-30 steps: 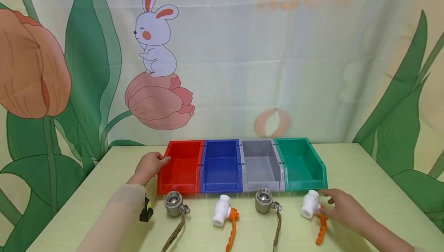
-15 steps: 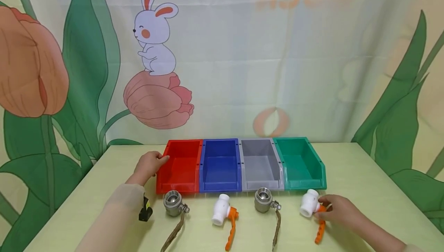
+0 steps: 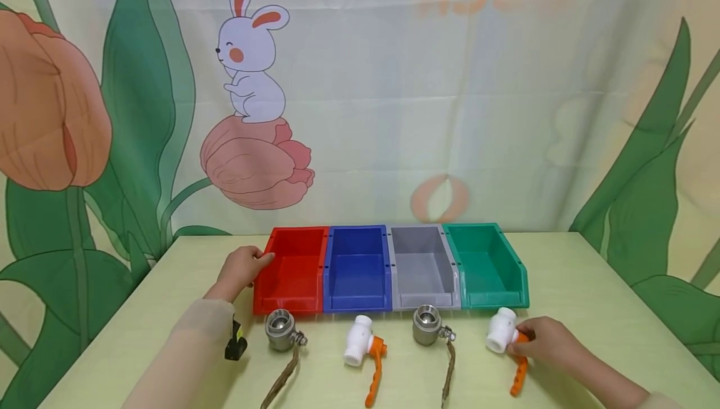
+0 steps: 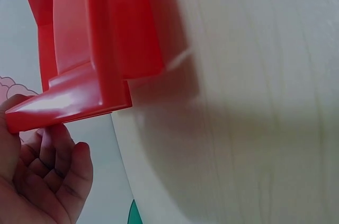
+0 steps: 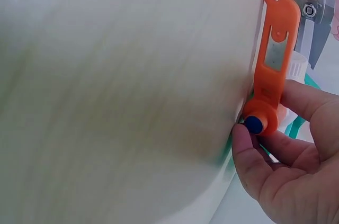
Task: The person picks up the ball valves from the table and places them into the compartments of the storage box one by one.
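1. The two hands worked well apart: the left hand (image 3: 240,266) gripped the outer side edge of the red bin (image 3: 295,271), while the right hand (image 3: 550,337) pinched the outer white valve (image 3: 502,329) around the base of its orange handle (image 3: 520,376).
2. That valve lay on the pale surface (image 3: 568,265) with its white body just left of the right hand; in the right wrist view, a dark blue cap (image 5: 253,124) showed at the fingertips.
3. Lined up between the hands, left to right, were the left metal valve (image 3: 280,330), the inner white valve (image 3: 359,341) and the right metal valve (image 3: 427,325), the last the closest of the three to the right hand.
4. The row stood between the person and the bins' fronts. A black object (image 3: 235,341), its nature unclear, showed beside the left sleeve (image 3: 180,356).
5. Rightward from the left hand's red bin, the blue bin (image 3: 359,274), gray bin (image 3: 422,271) and green bin (image 3: 486,271) sat side by side, open-topped, their inner floors visible; the green one lay ahead and to the left of the right hand.
6. Beyond both hands hung a backdrop (image 3: 371,115) printed with a rabbit (image 3: 253,93) and tulips.
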The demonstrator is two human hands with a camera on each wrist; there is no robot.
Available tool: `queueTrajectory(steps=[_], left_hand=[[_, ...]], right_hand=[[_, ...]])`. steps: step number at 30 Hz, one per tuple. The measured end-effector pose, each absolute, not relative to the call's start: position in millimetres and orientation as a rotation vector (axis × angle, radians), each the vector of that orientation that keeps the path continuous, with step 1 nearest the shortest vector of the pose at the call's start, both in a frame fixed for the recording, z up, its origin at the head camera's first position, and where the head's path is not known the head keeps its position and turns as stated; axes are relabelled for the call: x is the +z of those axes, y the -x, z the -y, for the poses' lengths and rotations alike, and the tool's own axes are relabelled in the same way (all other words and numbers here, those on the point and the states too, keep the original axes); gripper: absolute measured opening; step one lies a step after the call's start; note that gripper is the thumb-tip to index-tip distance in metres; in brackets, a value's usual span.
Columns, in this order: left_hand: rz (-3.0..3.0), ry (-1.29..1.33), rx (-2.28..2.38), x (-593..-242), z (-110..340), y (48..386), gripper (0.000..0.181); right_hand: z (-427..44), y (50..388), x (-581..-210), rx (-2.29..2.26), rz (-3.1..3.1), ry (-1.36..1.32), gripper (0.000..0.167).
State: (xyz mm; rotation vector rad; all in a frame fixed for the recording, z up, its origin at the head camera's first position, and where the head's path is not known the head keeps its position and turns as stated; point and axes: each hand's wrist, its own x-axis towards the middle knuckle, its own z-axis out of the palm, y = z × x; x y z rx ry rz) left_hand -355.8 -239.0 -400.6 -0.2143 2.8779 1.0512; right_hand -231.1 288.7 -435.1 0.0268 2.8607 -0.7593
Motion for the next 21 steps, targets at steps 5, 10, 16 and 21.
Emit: queueTrajectory(steps=[5,10,16,21], left_hand=[[-2.875,0.213,1.071,-401.3,240.9,356.9,0.031],[-2.874,0.199,1.086,-401.4,243.5,358.1,0.031],[-2.909,0.166,1.05,-402.5,242.1,359.6,0.029],[-2.924,0.158,1.02,-403.4,239.6,360.7,0.028]], right_hand=[[-287.0,231.3,-434.3,-0.788,-2.861,-0.031,0.026],[-284.6,231.8,-432.5,-0.822,-2.845,-0.049,0.022],[-284.2,231.3,-431.9,-0.829,-2.841,-0.052,0.024],[-285.0,229.9,-430.6,-0.817,-2.836,-0.063,0.026]])
